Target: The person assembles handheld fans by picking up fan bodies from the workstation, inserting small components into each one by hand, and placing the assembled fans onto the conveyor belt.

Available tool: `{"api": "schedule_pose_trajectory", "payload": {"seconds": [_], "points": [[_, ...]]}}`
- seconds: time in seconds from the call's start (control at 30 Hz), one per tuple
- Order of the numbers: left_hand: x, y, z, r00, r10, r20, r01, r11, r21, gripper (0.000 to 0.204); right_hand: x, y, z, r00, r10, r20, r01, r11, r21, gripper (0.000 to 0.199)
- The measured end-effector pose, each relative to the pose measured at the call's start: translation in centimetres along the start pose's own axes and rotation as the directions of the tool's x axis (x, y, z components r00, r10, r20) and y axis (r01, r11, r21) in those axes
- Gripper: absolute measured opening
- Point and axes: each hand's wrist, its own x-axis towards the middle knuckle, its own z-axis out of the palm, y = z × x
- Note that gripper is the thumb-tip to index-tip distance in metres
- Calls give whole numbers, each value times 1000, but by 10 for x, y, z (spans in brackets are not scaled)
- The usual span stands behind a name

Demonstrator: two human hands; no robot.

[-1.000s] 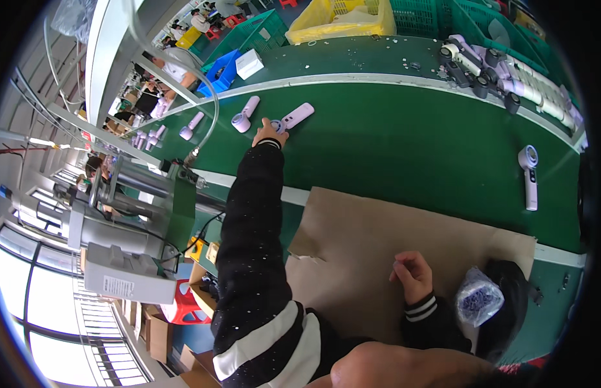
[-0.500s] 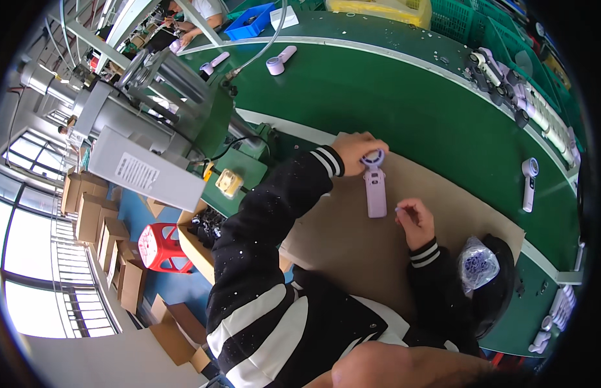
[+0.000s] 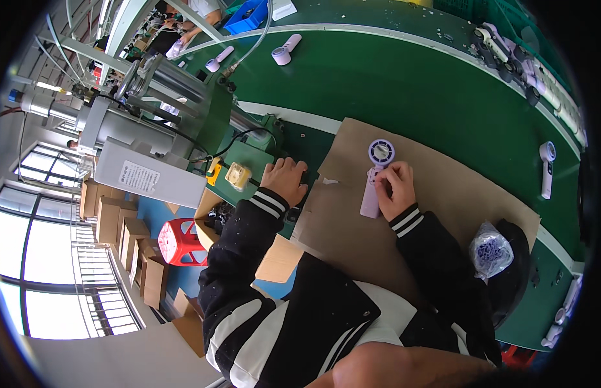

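Observation:
A lilac handheld fan (image 3: 370, 202) lies on the brown cardboard sheet (image 3: 339, 152), its round dark-vaned head pointing away from me. Over its handle, just below the head, my right hand (image 3: 397, 193) is closed in a pinch at the fan's surface; whatever sits between the fingertips is hidden. Away to the left, my left hand (image 3: 284, 182) is palm down with fingers apart and holds nothing. It is beside the green base of a press (image 3: 245, 158), near a yellowish block-shaped fixture (image 3: 238, 176).
A clear bag of small purple parts (image 3: 491, 252) rests at the right on dark cloth. Other lilac fans (image 3: 547, 169) lie on the green conveyor (image 3: 442, 123). A red stool (image 3: 181, 240) and cardboard boxes stand at the left. Another person (image 3: 197, 19) is at the far left.
My left hand has left the fan's head and moved left to the press base. My right hand has moved up and left onto the fan's handle.

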Motion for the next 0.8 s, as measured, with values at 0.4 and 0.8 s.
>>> {"api": "schedule_pose_trajectory", "payload": {"seconds": [0.4,0.8], "points": [[11,-12,24,990,-49,-133,41,997,-69,29,-6,6,17,990,100,-100,-106,993,-51,18],[36,87,22,994,-42,-100,-65,500,-863,44,-8,9,9,990,139,-26,-140,990,-27,19]]}}
